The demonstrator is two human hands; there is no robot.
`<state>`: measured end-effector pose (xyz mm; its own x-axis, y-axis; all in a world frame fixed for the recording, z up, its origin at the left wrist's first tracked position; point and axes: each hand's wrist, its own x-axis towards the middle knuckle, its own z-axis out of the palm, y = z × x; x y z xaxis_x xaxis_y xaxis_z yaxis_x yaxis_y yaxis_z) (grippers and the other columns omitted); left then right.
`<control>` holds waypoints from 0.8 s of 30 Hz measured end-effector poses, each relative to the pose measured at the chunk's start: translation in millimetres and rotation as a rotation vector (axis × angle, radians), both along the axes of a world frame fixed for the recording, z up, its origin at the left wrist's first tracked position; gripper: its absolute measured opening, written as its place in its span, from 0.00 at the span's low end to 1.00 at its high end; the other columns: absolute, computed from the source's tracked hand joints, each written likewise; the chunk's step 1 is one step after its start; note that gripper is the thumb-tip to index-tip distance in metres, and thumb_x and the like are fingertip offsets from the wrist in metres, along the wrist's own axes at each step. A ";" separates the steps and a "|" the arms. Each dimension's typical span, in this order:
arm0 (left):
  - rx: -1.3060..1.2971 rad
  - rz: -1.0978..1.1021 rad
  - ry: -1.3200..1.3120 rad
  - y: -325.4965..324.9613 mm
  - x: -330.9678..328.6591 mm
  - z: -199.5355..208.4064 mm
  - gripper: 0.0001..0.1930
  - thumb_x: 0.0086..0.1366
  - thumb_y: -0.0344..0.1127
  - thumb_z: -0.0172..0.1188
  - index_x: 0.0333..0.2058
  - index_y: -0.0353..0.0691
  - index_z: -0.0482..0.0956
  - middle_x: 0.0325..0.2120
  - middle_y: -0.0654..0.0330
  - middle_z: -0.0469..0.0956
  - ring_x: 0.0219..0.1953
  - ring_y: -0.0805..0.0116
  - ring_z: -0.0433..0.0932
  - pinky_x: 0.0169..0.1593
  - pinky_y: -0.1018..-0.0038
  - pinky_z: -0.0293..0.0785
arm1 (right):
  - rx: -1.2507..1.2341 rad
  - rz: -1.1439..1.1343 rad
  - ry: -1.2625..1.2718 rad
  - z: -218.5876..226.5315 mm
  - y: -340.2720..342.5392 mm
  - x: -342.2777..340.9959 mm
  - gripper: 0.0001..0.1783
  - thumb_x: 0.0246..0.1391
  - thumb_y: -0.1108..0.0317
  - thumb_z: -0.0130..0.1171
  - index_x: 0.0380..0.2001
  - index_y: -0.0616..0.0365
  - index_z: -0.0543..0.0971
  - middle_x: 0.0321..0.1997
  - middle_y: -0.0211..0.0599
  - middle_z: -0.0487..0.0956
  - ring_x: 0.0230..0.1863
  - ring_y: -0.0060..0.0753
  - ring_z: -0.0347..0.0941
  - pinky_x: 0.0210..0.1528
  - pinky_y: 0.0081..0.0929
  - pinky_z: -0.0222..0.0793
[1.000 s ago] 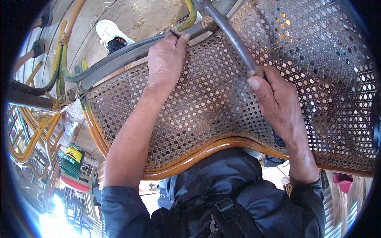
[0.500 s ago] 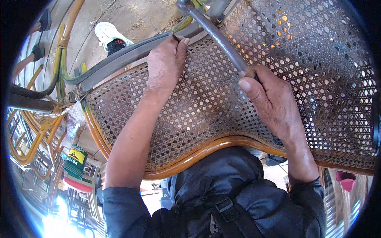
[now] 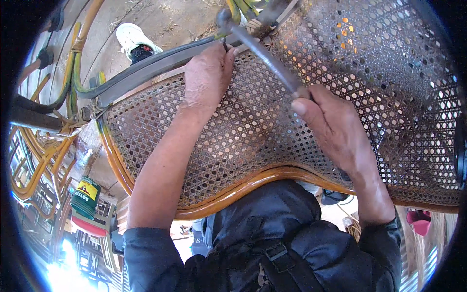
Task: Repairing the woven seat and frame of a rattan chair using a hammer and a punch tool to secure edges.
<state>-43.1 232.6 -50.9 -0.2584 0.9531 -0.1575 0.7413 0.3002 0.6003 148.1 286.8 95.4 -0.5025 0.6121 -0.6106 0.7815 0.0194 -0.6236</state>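
Note:
A woven cane panel (image 3: 253,131) in a curved brown rattan frame (image 3: 243,187) fills the middle of the view. My left hand (image 3: 206,75) presses on the panel's far edge, its fingertips pinching something small against the rim near a dark rubber strip (image 3: 146,68). My right hand (image 3: 331,129) is closed around the handle of a grey metal hammer (image 3: 262,51), whose head points at the far edge close to my left fingertips.
Bent rattan poles (image 3: 73,82) and frames (image 3: 29,170) stand at the left. A white shoe (image 3: 134,39) rests on the dirt floor beyond the panel. A green and yellow can (image 3: 85,197) sits at the lower left. A pink object (image 3: 421,219) shows at the lower right.
The hammer has swung up and toward the far edge, nearer my left fingertips. My left hand has stayed on the rim.

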 end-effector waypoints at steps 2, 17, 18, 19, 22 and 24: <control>0.066 -0.012 -0.024 2.3 -2.5 -3.2 0.14 0.61 0.42 0.55 0.24 0.37 0.73 0.21 0.48 0.74 0.25 0.47 0.75 0.28 0.59 0.72 | 0.101 -0.073 0.056 4.2 -4.1 -2.2 0.20 0.59 0.53 0.49 0.32 0.63 0.72 0.23 0.49 0.73 0.25 0.53 0.72 0.28 0.39 0.66; -0.201 0.161 -0.194 -1.6 -17.6 24.2 0.18 0.63 0.46 0.52 0.31 0.34 0.79 0.23 0.47 0.76 0.27 0.54 0.77 0.35 0.66 0.70 | -0.109 -0.196 0.010 -14.7 -2.1 8.4 0.24 0.58 0.49 0.50 0.35 0.64 0.74 0.22 0.48 0.72 0.24 0.40 0.70 0.29 0.34 0.66; -0.147 0.142 -0.194 -1.3 -17.4 21.5 0.16 0.63 0.44 0.53 0.33 0.35 0.79 0.25 0.46 0.77 0.30 0.51 0.77 0.36 0.65 0.71 | -0.130 -0.178 0.001 -15.4 -2.7 8.7 0.24 0.58 0.49 0.50 0.36 0.64 0.74 0.23 0.48 0.73 0.25 0.41 0.70 0.30 0.34 0.66; -0.093 0.122 -0.195 -1.2 -16.9 19.5 0.14 0.62 0.41 0.53 0.35 0.36 0.78 0.28 0.46 0.77 0.33 0.49 0.77 0.37 0.64 0.72 | -0.132 -0.182 0.004 -15.7 -4.0 8.0 0.24 0.58 0.49 0.50 0.36 0.64 0.74 0.23 0.48 0.73 0.25 0.41 0.70 0.30 0.34 0.66; -0.101 0.076 -0.147 -1.6 -13.1 17.8 0.13 0.62 0.41 0.53 0.34 0.36 0.78 0.27 0.46 0.77 0.32 0.48 0.77 0.36 0.62 0.73 | -0.118 -0.187 0.018 -16.7 -6.5 7.2 0.25 0.57 0.48 0.50 0.37 0.64 0.74 0.25 0.49 0.74 0.27 0.43 0.73 0.31 0.34 0.68; -0.120 0.080 -0.133 -2.0 -11.9 18.0 0.14 0.62 0.43 0.53 0.34 0.36 0.79 0.26 0.46 0.77 0.32 0.48 0.77 0.36 0.63 0.72 | -0.116 -0.170 0.022 -18.8 -5.9 7.7 0.25 0.57 0.48 0.50 0.37 0.64 0.75 0.26 0.50 0.75 0.29 0.45 0.75 0.32 0.35 0.68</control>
<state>-55.1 230.6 -32.9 -0.3016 0.9027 -0.3069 0.6288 0.4302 0.6477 155.8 280.9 76.6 -0.4117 0.6156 -0.6720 0.7535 -0.1849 -0.6310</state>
